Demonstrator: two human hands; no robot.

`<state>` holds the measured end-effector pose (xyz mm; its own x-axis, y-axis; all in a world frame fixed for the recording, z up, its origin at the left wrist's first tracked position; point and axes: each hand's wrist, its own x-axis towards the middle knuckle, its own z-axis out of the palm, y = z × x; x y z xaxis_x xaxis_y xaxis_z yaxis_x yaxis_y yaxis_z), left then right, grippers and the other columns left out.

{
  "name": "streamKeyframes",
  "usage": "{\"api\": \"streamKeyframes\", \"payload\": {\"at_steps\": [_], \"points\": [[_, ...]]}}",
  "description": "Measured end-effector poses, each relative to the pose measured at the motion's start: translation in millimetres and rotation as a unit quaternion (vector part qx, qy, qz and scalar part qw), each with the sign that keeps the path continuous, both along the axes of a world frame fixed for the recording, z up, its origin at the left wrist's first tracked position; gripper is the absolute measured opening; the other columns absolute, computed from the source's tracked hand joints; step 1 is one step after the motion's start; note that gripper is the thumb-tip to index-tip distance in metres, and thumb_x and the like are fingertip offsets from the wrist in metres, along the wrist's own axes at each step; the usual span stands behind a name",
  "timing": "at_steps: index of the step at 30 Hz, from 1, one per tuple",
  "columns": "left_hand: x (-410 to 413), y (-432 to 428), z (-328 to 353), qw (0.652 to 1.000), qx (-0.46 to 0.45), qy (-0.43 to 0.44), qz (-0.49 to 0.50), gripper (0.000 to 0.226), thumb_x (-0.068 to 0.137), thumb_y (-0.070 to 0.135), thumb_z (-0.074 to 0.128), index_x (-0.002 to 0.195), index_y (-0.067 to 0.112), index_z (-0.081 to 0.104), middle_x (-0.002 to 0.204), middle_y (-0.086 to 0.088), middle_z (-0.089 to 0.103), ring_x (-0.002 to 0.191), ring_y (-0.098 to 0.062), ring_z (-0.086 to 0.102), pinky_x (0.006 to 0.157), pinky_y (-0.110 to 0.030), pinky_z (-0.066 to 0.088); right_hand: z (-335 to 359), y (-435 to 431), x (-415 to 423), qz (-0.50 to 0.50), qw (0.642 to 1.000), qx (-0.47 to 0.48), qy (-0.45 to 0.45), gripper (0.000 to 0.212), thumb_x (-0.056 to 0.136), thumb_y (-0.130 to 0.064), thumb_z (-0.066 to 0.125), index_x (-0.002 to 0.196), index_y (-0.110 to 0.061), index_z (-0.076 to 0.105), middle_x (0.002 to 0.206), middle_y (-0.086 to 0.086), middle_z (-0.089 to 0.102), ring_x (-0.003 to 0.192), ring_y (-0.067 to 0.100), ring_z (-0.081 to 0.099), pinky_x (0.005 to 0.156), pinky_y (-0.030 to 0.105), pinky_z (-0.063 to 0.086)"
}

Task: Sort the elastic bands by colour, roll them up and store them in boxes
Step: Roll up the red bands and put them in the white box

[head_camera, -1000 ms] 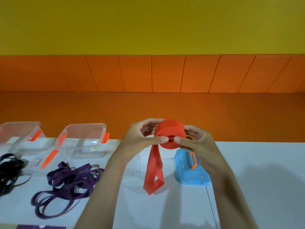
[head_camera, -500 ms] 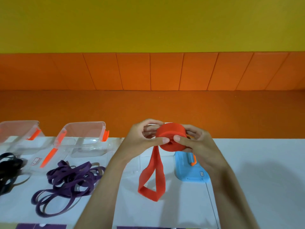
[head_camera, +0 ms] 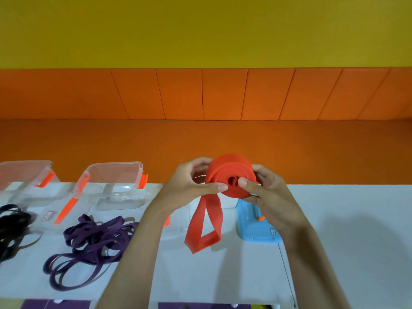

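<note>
Both hands hold a wide red elastic band (head_camera: 230,175) above the white table (head_camera: 345,230), most of it wound into a thick roll. My left hand (head_camera: 191,188) grips the roll's left side, thumb pressed on its front. My right hand (head_camera: 265,192) grips the right side, thumb at the roll's centre. A short loop of loose red band (head_camera: 204,226) hangs below. Purple bands (head_camera: 89,239) lie tangled at the left, black bands (head_camera: 11,221) at the far left edge.
Two clear boxes with orange clips stand at the table's back left, one (head_camera: 116,186) behind the purple bands, another (head_camera: 24,179) further left. A third clear box (head_camera: 178,219) sits under my left forearm. A blue lid (head_camera: 256,224) lies beneath my right hand.
The hanging red tail has grown shorter as more band was wound onto the roll, and its loop has opened out. The hands stayed in about the same place.
</note>
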<state>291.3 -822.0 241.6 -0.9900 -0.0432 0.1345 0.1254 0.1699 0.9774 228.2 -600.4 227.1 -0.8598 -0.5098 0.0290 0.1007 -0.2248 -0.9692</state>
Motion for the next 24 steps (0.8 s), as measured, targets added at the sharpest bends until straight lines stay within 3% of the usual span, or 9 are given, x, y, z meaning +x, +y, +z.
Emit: {"api": "streamKeyframes", "payload": {"at_steps": [4, 8, 11, 16, 20, 24], "points": [[1.4, -6.1, 1.4, 0.998, -0.068, -0.015, -0.008, 0.036, 0.076, 0.028, 0.097, 0.107, 0.024, 0.079, 0.101, 0.004, 0.082, 0.095, -0.013, 0.078, 0.079, -0.022, 0.060, 2.3, 6.7, -0.5, 0.057, 0.993, 0.092, 0.044, 0.057, 0.073, -0.020, 0.095, 0.122, -0.018, 0.065, 0.118, 0.003, 0.076, 0.109, 0.021, 0.074, 0.086, 0.030, 0.062], [-2.3, 2.0, 1.6, 0.995, -0.092, -0.024, -0.039, 0.041, 0.075, 0.020, 0.097, 0.111, 0.026, 0.078, 0.107, 0.009, 0.080, 0.102, -0.010, 0.076, 0.090, -0.026, 0.060, 6.8, 13.4, -0.9, 0.036, 0.990, 0.114, 0.072, 0.045, 0.074, -0.026, 0.093, 0.115, -0.026, 0.074, 0.114, 0.001, 0.077, 0.104, 0.025, 0.076, 0.084, 0.038, 0.066], [-2.7, 7.7, -4.0, 0.999, -0.021, -0.034, -0.030, 0.047, 0.077, 0.015, 0.095, 0.118, 0.023, 0.074, 0.111, 0.005, 0.081, 0.103, -0.011, 0.076, 0.087, -0.020, 0.058, -1.9, 13.5, 0.2, -0.001, 0.998, 0.056, 0.011, 0.045, 0.073, -0.024, 0.088, 0.113, -0.011, 0.072, 0.115, 0.010, 0.075, 0.106, 0.038, 0.074, 0.086, 0.051, 0.065], [-1.0, 7.4, -10.3, 0.999, 0.023, -0.034, -0.004, 0.039, 0.072, 0.020, 0.097, 0.106, 0.027, 0.080, 0.099, -0.002, 0.082, 0.091, -0.015, 0.078, 0.079, -0.021, 0.059, -17.3, 11.2, 1.6, 0.035, 0.996, -0.024, -0.075, 0.032, 0.083, -0.014, 0.082, 0.110, -0.007, 0.065, 0.113, 0.014, 0.069, 0.106, 0.030, 0.071, 0.085, 0.048, 0.064], [-5.4, 14.7, -14.4, 0.996, 0.084, -0.028, 0.000, 0.043, 0.068, 0.025, 0.096, 0.109, 0.024, 0.081, 0.105, -0.007, 0.082, 0.098, -0.019, 0.078, 0.083, -0.025, 0.060, -23.2, 6.9, 2.8, 0.022, 0.990, -0.094, -0.103, 0.034, 0.085, -0.015, 0.076, 0.113, -0.002, 0.061, 0.115, 0.019, 0.069, 0.106, 0.031, 0.072, 0.083, 0.045, 0.063], [-8.6, 17.4, -16.7, 0.999, 0.046, -0.012, 0.025, 0.046, 0.072, 0.025, 0.098, 0.113, 0.033, 0.080, 0.108, 0.000, 0.082, 0.104, -0.017, 0.078, 0.084, -0.025, 0.062, -27.6, 1.9, 2.1, 0.016, 0.977, -0.152, -0.148, 0.038, 0.091, -0.015, 0.077, 0.122, -0.002, 0.060, 0.122, 0.024, 0.068, 0.111, 0.033, 0.073, 0.084, 0.041, 0.063]]}}
